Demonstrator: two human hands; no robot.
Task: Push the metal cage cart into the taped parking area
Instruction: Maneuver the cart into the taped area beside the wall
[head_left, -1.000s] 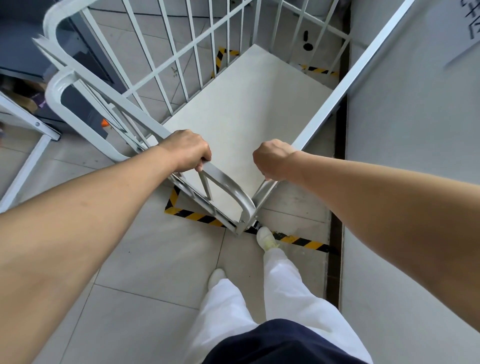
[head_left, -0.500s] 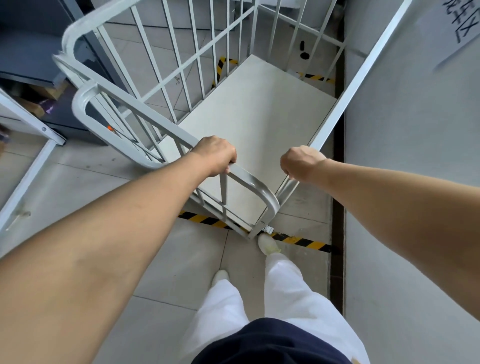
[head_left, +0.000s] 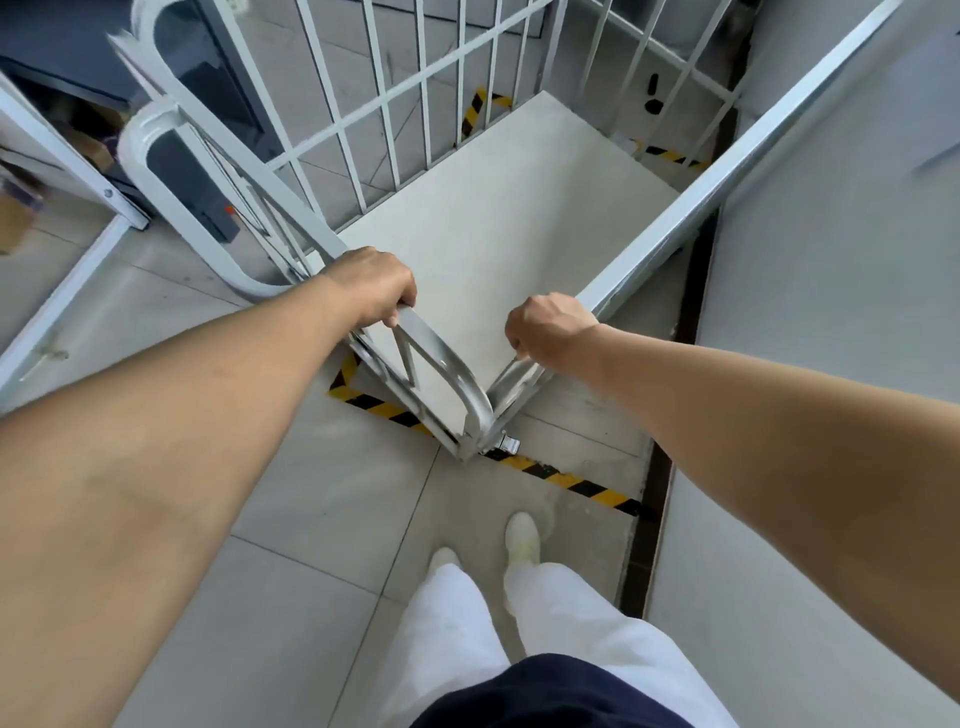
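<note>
We see a left hand (head_left: 371, 286) and right hand (head_left: 550, 330) gripping the top rails of a silver metal cage cart (head_left: 727, 171) (its near corner over black-and-yellow striped floor tape (head_left: 561, 475)).

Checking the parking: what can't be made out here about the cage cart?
Head view:
- Wheels of the cage cart: hidden under its platform.
- The yellow-black floor tape: far and left runs mostly covered by platform and bars.
- Cart's top: cut off by the upper edge.
- Palms of the left hand and right hand: turned away, against the rails.
</note>
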